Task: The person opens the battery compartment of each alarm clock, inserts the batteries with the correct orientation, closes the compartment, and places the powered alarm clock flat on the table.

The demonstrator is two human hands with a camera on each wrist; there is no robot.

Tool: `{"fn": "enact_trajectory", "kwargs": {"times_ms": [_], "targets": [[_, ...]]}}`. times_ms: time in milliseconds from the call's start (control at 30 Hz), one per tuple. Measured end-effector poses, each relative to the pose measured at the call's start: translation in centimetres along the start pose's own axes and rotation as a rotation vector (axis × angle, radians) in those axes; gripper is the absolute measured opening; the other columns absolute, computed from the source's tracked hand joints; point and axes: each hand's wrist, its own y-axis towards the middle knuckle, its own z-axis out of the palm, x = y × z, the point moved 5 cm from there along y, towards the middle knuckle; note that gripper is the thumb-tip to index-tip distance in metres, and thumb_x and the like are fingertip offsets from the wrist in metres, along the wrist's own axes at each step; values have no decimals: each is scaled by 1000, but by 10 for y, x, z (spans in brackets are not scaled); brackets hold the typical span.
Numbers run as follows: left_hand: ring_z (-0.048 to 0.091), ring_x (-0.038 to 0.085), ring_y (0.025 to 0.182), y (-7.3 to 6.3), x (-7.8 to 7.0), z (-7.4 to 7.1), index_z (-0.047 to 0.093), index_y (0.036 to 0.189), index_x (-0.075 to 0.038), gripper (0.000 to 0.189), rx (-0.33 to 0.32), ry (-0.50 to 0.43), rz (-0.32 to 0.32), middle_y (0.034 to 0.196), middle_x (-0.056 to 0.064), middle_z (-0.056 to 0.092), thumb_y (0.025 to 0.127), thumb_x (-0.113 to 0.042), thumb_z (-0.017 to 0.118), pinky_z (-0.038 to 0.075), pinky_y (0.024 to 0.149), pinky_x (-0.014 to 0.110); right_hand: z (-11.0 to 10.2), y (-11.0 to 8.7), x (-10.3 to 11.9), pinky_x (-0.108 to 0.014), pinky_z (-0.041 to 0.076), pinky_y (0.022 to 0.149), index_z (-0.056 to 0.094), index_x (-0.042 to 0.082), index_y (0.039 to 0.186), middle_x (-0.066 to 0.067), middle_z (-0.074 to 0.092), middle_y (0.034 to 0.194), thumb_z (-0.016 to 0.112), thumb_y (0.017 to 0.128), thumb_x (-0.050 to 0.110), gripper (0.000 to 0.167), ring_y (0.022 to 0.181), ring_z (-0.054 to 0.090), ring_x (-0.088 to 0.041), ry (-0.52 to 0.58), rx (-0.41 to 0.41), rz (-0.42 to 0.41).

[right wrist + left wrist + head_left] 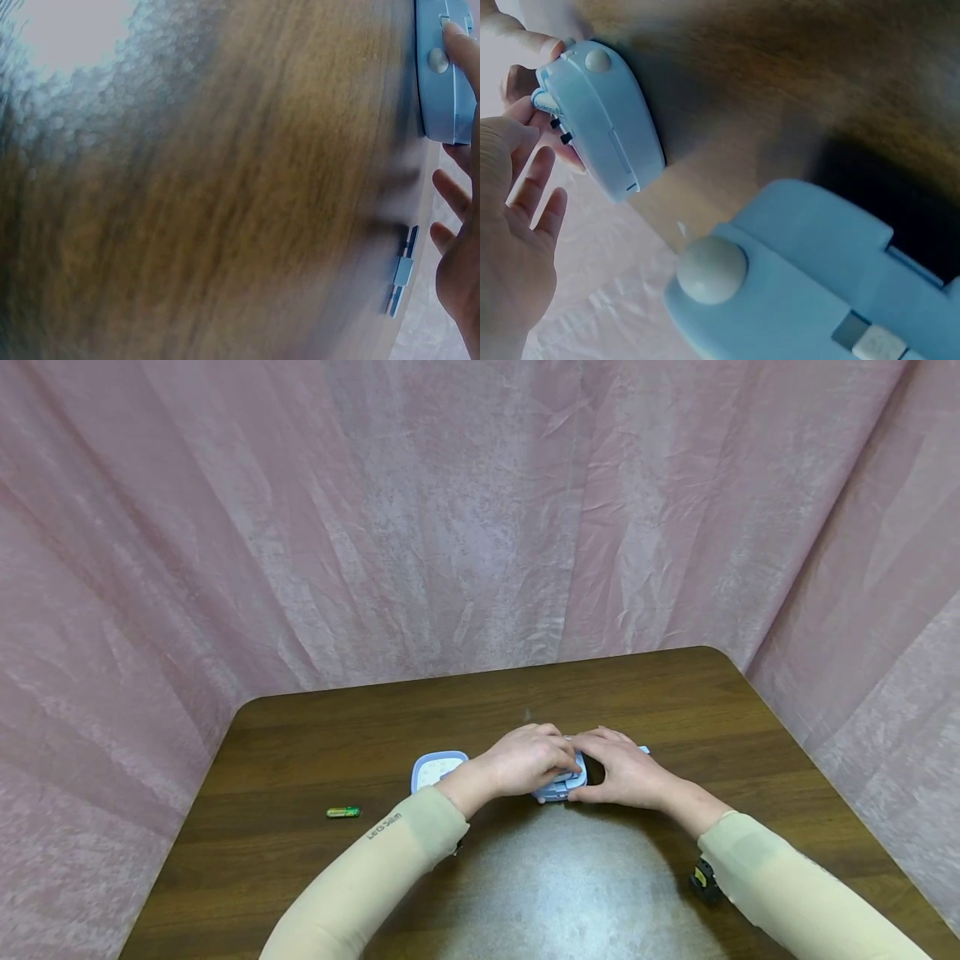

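A rounded light-blue device with round white feet (598, 61) stands on edge on the table, between both hands. My right hand (626, 772) grips its side, with the thumb on the front edge, beside a round white foot (438, 60). My left hand (528, 760) reaches over it from the left. In the left wrist view, its fingertips pinch a small pale-blue piece with lettering (546, 101) at the device's back, while the other fingers hang loose. Close by my left wrist is a second light-blue device (438, 766) with a white, clock-like face.
A green battery (342, 812) lies at the left of the brown wooden table (300, 743). A small light-blue cover (403, 271) lies behind my right hand, near the table's far side. Pink curtains (465, 527) hang behind and beside the table.
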Motion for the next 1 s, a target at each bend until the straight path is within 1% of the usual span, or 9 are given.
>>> {"fn": "enact_trajectory", "kwargs": {"times_ms": [233,433,633,733,833,1000], "targets": [[55,11,121,-1,1,2,77,123,-28,26,18,31,15,122,-13,69,101,-18,68,41,105,29,0,1,-1,-46,36,107,58,37,138,22,58,134,83,77,61,70,126,48,-10,-8,-4,-7],[55,11,122,-3,-1,2,76,122,-28,29,15,58,44,122,-14,68,99,-12,69,40,107,29,1,1,-2,-48,36,107,56,40,140,22,56,136,81,79,63,70,127,47,-12,1,10,5],[54,13,125,-5,-2,2,77,121,-28,26,15,101,72,122,-13,66,100,-14,68,40,106,29,1,0,-2,-48,39,105,56,42,139,23,56,136,79,79,66,69,128,47,-12,3,10,9],[52,13,127,-6,-3,3,76,122,-28,27,21,122,82,124,-13,65,100,-15,67,39,107,30,1,0,-2,-48,40,103,56,43,138,24,56,135,79,79,66,67,128,46,-12,7,10,15],[51,14,129,-6,-4,3,75,125,-28,28,30,137,88,126,-13,64,101,-16,65,38,108,30,1,-1,-3,-50,40,104,55,44,138,24,55,137,79,79,66,68,130,46,-14,9,10,24],[49,14,131,-9,-5,4,74,127,-29,29,48,164,89,130,-13,63,103,-17,64,37,109,29,1,-2,-4,-52,38,106,55,40,142,22,55,140,79,80,66,72,132,45,-16,5,13,21]]}}
